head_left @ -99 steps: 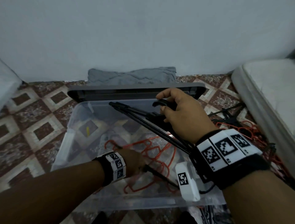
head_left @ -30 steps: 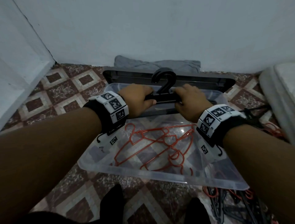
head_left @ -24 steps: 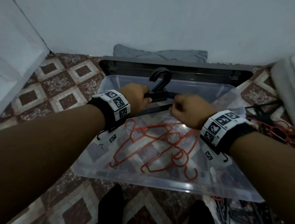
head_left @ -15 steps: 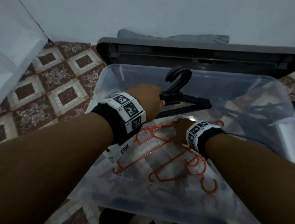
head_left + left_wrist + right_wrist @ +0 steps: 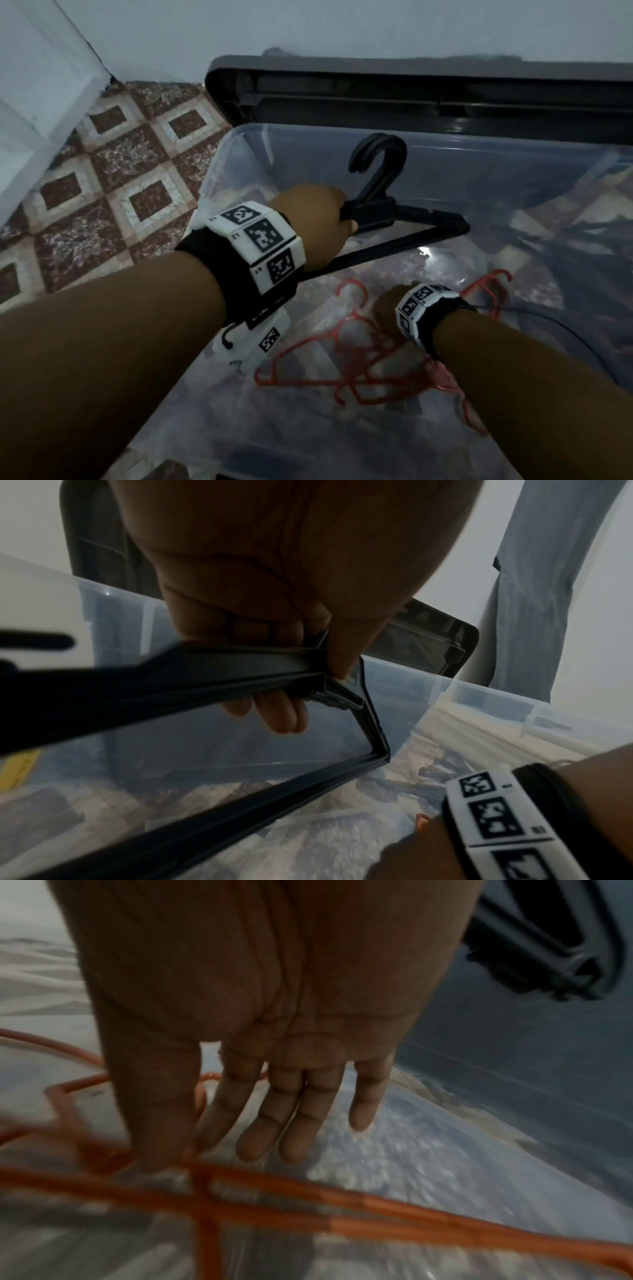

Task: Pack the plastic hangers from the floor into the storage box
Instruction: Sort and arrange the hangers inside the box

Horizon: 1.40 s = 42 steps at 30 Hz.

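Black hangers: you hold a stacked bundle of black hangers [image 5: 394,219] inside the storage box [image 5: 239,144], toward its 12 o'clock wall, hooks pointing up and away from you; the bundle hangs above the box floor, not yet laid down.
Left grip: your left hand [image 5: 318,222] is curled tight round the bundle's shoulder just beside the hook neck, with the fingers [image 5: 274,712] wrapped under the bar in the wrist view.
Red hangers: a loose tangle of red hangers [image 5: 342,359] already lies flat on the box floor, at about 6 o'clock from the black bundle.
Right grip: your right hand [image 5: 387,305] is low in the box with fingers [image 5: 298,1110] straight and spread, holding nothing; the thumb and forefinger look to be on or just over a red bar, though blur keeps me from saying which.
Done so far: the red set is packed, and the black set is within the walls.
Left to do: I judge you need to set the black bundle down on or beside the red ones and let go. Dark shapes show dimly through the box wall at 3 o'clock; they may be more hangers on the floor, but they are too murky to tell.
Lid: the dark lid [image 5: 411,89] stands against the wall at 12 o'clock, off the box.
Floor: patterned tile floor [image 5: 113,192] lies at 9 o'clock.
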Motion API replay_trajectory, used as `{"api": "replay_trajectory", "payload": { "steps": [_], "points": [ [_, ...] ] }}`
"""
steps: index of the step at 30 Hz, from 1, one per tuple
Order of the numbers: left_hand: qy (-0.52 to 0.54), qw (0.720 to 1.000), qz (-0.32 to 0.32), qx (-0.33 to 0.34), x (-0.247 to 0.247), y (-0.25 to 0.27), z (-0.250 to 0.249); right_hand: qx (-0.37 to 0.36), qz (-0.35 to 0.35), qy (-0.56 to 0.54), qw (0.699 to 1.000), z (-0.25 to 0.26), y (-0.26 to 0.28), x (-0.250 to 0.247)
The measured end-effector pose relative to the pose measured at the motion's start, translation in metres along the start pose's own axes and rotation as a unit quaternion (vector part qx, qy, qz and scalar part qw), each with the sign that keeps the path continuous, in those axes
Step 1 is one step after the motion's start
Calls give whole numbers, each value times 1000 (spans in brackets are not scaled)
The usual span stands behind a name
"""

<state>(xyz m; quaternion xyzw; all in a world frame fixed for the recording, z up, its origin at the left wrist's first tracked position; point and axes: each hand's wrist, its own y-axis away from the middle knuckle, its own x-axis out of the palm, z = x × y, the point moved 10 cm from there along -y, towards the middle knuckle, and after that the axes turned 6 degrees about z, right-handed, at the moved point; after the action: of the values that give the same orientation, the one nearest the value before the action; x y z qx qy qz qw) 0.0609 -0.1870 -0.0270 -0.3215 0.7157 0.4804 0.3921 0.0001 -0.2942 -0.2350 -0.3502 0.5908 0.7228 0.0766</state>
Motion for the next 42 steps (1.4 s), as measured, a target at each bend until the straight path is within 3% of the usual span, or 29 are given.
{"api": "replay_trajectory", "payload": {
  "steps": [6, 10, 13, 16, 19, 23, 26, 28, 30, 31, 33, 36, 38, 42],
  "points": [
    [55, 995, 61, -60, 42, -33, 22, -20, 59, -78, 995, -8, 37, 25],
    [168, 970, 123, -125, 95, -57, 53, -60, 88, 0, 994, -6, 44, 36],
    [209, 954, 131, -171, 127, -70, 73, -80, 118, 17, 990, -2, 45, 45],
    [118, 965, 154, -174, 155, -85, 92, -83, 85, 36, 992, -2, 45, 42],
    [14, 971, 167, -170, 181, -98, 114, -93, 100, 39, 990, -2, 39, 46],
    [-32, 970, 179, -159, 202, -106, 121, -79, 107, 12, 991, -8, 28, 50],
    [-52, 969, 162, -178, 199, -103, 120, -49, -9, -46, 998, -12, 20, 32],
    [-48, 972, 144, -179, 195, -98, 119, -14, -117, -111, 987, -19, 15, 9],
    [-25, 975, 121, -185, 175, -87, 116, -12, -164, -147, 975, -18, 7, -5],
    [-25, 977, 112, -179, 165, -88, 112, -27, -155, -142, 977, -14, 2, -8],
    [-28, 985, 137, -104, 154, -87, 84, -57, -114, -118, 985, -3, -5, -6],
    [-23, 958, 287, 3, 183, -70, 47, -52, -90, -86, 991, 3, -7, -3],
    [-46, 939, 340, 19, 206, -57, 38, -33, -107, -89, 990, 2, -5, -4],
    [-124, 963, 234, 45, 210, -59, 25, 21, -147, -142, 979, -10, -5, -7]
  ]
}}
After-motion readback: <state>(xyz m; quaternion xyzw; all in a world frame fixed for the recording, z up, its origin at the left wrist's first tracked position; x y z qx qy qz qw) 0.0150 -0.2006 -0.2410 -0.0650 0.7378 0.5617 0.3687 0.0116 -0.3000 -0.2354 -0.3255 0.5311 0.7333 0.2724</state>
